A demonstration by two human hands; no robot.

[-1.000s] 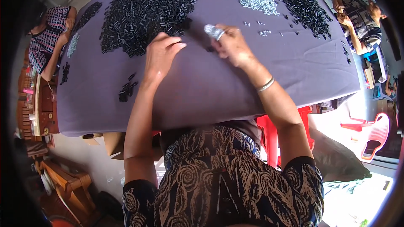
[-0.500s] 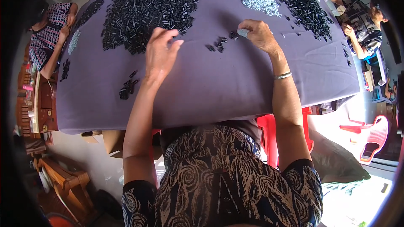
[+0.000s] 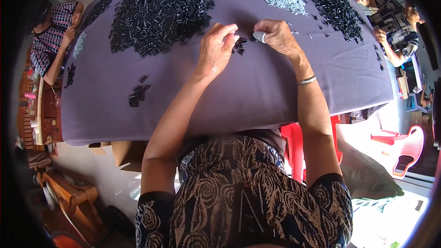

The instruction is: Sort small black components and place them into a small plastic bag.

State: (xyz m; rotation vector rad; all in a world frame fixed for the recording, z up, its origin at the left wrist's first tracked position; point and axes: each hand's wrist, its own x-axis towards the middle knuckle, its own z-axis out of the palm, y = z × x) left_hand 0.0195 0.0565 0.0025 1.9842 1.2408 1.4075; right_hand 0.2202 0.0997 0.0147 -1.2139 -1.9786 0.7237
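Observation:
My left hand [image 3: 214, 51] hovers over the purple cloth, right of the big black heap, its thumb and forefinger drawn close together. Whatever sits between those fingertips is too small to make out. Facing it, my right hand [image 3: 279, 39] is closed in a pinch, with a greyish-white covering [image 3: 259, 36] at its fingertips. A dark bit shows beside that covering, but I cannot tell if it is held. Between and below both hands lie a few small black pieces [image 3: 240, 46]. The large heap of short black cylindrical pieces [image 3: 158, 16] spreads at the far left.
A pile of small silvery-white pieces [image 3: 284, 0] lies far right, beside another black heap [image 3: 337, 14]. Several black pieces [image 3: 137, 93] form a cluster near left. One person [image 3: 55, 32] sits at the left, another [image 3: 392, 23] at the right. A red chair [image 3: 294, 149] stands below the table edge.
My left hand has moved right, away from the big black heap toward my right hand, and its fingers have drawn closer together. My right hand has shifted slightly left.

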